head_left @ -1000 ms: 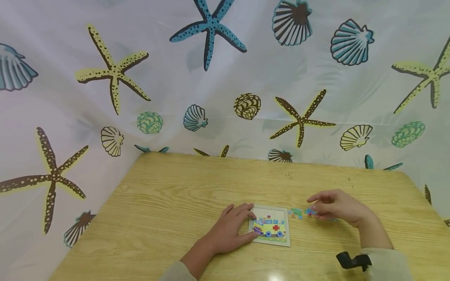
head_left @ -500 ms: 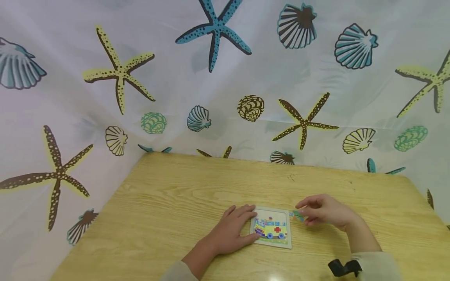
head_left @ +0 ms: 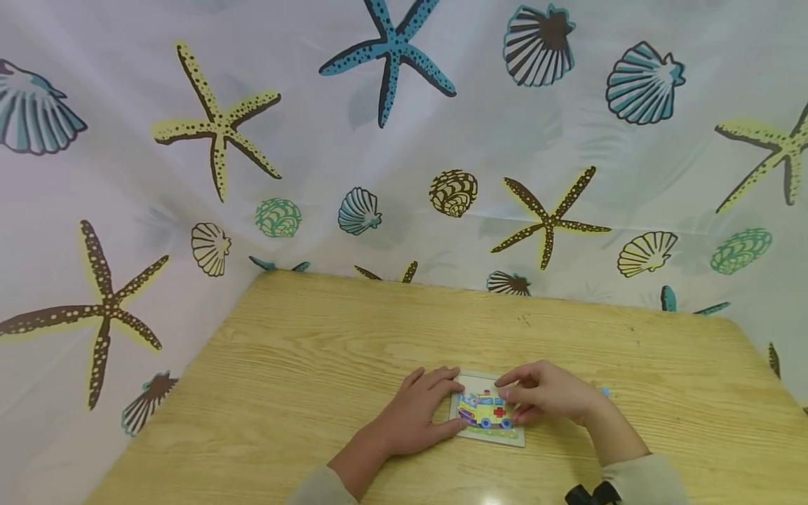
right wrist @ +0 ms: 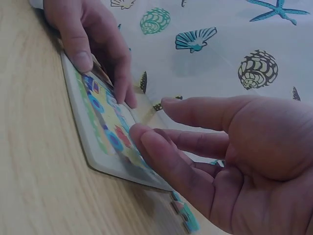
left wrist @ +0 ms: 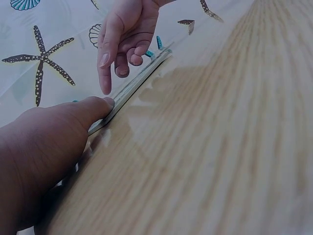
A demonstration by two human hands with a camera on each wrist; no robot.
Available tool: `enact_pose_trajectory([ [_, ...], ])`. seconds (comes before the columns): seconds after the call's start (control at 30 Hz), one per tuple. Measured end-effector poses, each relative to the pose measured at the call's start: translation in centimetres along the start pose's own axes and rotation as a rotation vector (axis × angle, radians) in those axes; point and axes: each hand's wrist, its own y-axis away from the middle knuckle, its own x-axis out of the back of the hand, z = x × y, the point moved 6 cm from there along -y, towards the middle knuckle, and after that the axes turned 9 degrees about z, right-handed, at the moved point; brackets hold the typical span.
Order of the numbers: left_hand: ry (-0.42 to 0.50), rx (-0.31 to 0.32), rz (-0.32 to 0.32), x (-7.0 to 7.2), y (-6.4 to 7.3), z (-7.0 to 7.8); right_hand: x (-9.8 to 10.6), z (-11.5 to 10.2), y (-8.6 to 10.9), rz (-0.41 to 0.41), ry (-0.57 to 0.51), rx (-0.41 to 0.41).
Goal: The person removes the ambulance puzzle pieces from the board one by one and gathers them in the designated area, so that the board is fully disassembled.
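A small framed picture puzzle (head_left: pixel 489 436) with a yellow ambulance and red cross lies flat on the wooden table. The left hand (head_left: pixel 416 415) spreads over its left edge, fingers on the far side and thumb on the near side, pressing it. In the left wrist view, that thumb (left wrist: pixel 100 108) rests against the frame's edge. The right hand (head_left: pixel 548 393) hovers at the puzzle's right part, its bent fingers slightly apart. In the right wrist view, nothing shows between the right fingers (right wrist: pixel 200 110). Just beyond the frame lies a teal puzzle piece (right wrist: pixel 188 220).
A blue puzzle piece (head_left: pixel 604 391) lies on the table (head_left: pixel 353 330) beyond the right wrist. A white cloth (head_left: pixel 303 154) printed with starfish and shells hangs behind and along the sides. A black strap piece (head_left: pixel 593 494) sits at the right sleeve.
The right hand has moved left from the loose pieces on the table to above the puzzle's right side. The left hand keeps its place on the puzzle.
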Motion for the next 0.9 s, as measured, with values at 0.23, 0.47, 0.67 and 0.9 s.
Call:
enact_pose_trajectory([
  [0.23,-0.005,-0.004,0.005,0.0,-0.1,0.0,-1.8,-0.4,-0.2,-0.048,-0.039,0.023],
  [0.47,0.013,-0.005,0.01,0.0,0.0,0.1,-3.5,-0.6,-0.5,-0.073,-0.026,0.026],
  [0.67,0.028,0.006,0.007,0.1,0.0,0.2,-4.1,-0.7,-0.4,-0.052,-0.017,0.02],
  [0.9,0.038,0.03,0.007,0.1,-0.1,0.0,-4.2,-0.7,-0.6,-0.024,-0.019,0.015],
])
